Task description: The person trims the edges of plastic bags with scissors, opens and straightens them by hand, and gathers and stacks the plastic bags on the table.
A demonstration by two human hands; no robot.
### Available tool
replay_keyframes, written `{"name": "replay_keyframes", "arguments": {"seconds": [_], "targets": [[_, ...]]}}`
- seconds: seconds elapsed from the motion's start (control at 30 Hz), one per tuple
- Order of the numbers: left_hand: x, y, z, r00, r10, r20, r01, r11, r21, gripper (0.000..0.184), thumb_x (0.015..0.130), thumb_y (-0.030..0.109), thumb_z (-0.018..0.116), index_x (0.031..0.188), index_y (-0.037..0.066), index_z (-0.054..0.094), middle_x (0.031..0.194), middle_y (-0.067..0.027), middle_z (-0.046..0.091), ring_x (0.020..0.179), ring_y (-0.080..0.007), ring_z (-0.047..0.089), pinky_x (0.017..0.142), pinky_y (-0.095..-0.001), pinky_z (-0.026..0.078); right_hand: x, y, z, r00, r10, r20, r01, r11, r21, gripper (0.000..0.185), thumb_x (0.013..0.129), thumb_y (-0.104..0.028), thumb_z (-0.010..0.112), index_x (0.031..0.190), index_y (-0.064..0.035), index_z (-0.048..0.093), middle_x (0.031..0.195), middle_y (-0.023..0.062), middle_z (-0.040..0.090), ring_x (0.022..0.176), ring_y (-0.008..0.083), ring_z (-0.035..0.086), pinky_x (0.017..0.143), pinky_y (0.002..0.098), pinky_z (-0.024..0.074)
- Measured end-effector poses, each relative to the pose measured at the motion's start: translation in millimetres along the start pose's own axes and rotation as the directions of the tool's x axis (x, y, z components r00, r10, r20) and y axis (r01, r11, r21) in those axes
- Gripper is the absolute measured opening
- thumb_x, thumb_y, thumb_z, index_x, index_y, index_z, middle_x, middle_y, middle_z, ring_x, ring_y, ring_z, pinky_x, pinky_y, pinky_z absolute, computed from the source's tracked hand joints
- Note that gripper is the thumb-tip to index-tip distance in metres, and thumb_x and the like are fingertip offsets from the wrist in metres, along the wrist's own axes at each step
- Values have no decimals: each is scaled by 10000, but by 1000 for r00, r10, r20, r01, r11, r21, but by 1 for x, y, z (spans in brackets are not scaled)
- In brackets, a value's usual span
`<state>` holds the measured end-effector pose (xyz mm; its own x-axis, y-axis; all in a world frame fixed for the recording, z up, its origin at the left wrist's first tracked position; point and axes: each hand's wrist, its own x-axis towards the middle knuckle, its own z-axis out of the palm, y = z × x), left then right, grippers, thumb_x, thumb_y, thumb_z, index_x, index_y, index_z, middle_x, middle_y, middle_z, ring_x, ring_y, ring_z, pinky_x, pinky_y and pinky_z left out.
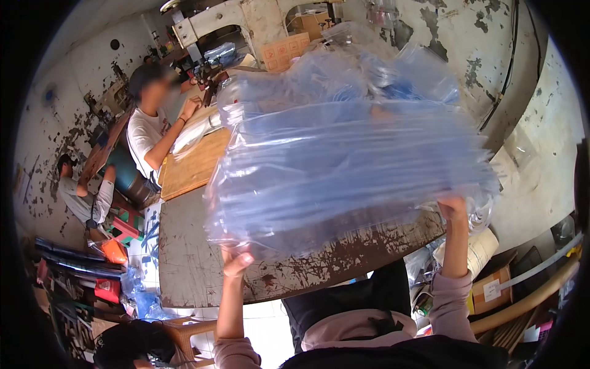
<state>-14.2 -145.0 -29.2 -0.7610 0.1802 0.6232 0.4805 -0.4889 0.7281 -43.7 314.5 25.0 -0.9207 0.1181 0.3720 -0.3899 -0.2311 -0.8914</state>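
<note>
Both my hands carry a wide stack of clear plastic bags [350, 166], blurred by motion and held up over the worn table. My left hand [235, 261] grips its near left corner, thumb on top and fingers hidden beneath. At the right end my right hand [453, 208] is closed on the stack's edge, where loose plastic loops hang down. Behind the stack rises a heap of crumpled clear plastic bags [332, 74], which partly merges with it from my view.
The scratched table [190, 246] has a rounded front edge before me. A co-worker [150, 117] sits at a wooden board [196, 166] on the left by a sewing machine [215, 24]. Another person [83, 194] is farther left; a dark-haired head [135, 344] shows below. Cardboard boxes [491, 289] stand right.
</note>
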Motion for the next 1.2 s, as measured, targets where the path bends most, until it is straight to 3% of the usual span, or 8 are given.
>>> {"name": "replay_keyframes", "arguments": {"seconds": [0.03, 0.1, 0.17, 0.27, 0.3, 0.43, 0.7, 1.2], "targets": [[0, 5, 10, 982, -79, -170, 81, 997, 1, 785, 618, 111, 695, 1317, 13, 351, 1064, -120, 515, 943, -208, 532, 816, -326, 453, -1, 1, -1, 1000, 3, -9, -3, 1000, -2, 537, 675, -63, 704, 1174, 14, 520, 1053, 107, 579, 965, 202, 555, 844, 329, 459], [0, 14, 24, 928, -159, -338, 168, 986, -5, 815, 642, 105, 725, 1341, 31, 314, 1073, -115, 481, 925, -176, 513, 733, -285, 496, -2, 7, -1, 1000, 12, -27, -12, 1000, 2, 537, 676, -63, 704, 1174, 14, 520, 1055, 107, 579, 966, 202, 555, 845, 328, 460], [12, 12, 37, 920, -133, -368, 180, 979, 96, 700, 684, 82, 710, 1289, 23, 363, 1020, -94, 504, 866, -155, 508, 689, -270, 469, -4, 12, 2, 999, 14, -46, -14, 1000, -2, 537, 677, -64, 705, 1174, 14, 520, 1056, 108, 579, 967, 203, 556, 845, 328, 460], [45, 22, 70, 897, 67, -438, 72, 953, 294, 563, 722, 75, 699, 1207, 21, 416, 906, -62, 544, 758, -138, 513, 635, -240, 460, -4, 13, 1, 998, 4, -66, -5, 1000, -14, 536, 678, -65, 706, 1175, 15, 520, 1058, 109, 580, 968, 203, 556, 846, 327, 461], [46, 29, 73, 905, 26, -424, 119, 943, 312, 602, 720, 95, 677, 1251, 14, 405, 1014, -87, 527, 875, -179, 516, 745, -281, 432, -5, 10, -1, 997, -3, -73, 1, 1000, -21, 536, 679, -66, 707, 1175, 15, 520, 1059, 109, 580, 968, 203, 556, 847, 327, 461], [23, 26, 30, 999, -24, -34, 32, 971, 236, 643, 705, 96, 642, 1288, -1, 390, 1126, -120, 522, 962, -223, 538, 785, -322, 444, -4, -5, -20, 992, -43, -119, 37, 998, -52, 536, 680, -67, 708, 1175, 15, 521, 1062, 110, 580, 970, 203, 557, 848, 326, 462], [-6, 9, 28, 958, -223, -178, 259, 940, 220, 635, 708, 102, 648, 1282, -3, 396, 1117, -122, 526, 959, -224, 540, 788, -322, 445, -14, 9, -21, 985, -4, -174, -5, 999, -52, 535, 684, -70, 712, 1176, 16, 521, 1068, 112, 581, 973, 203, 559, 851, 325, 463], [-16, 4, 29, 943, -255, -214, 300, 930, 214, 622, 714, 113, 659, 1269, -6, 407, 1101, -126, 534, 955, -224, 545, 795, -324, 448, -18, 16, -15, 980, 23, -196, -34, 998, -55, 533, 691, -76, 718, 1178, 17, 522, 1079, 116, 582, 980, 203, 563, 856, 322, 466]]}}
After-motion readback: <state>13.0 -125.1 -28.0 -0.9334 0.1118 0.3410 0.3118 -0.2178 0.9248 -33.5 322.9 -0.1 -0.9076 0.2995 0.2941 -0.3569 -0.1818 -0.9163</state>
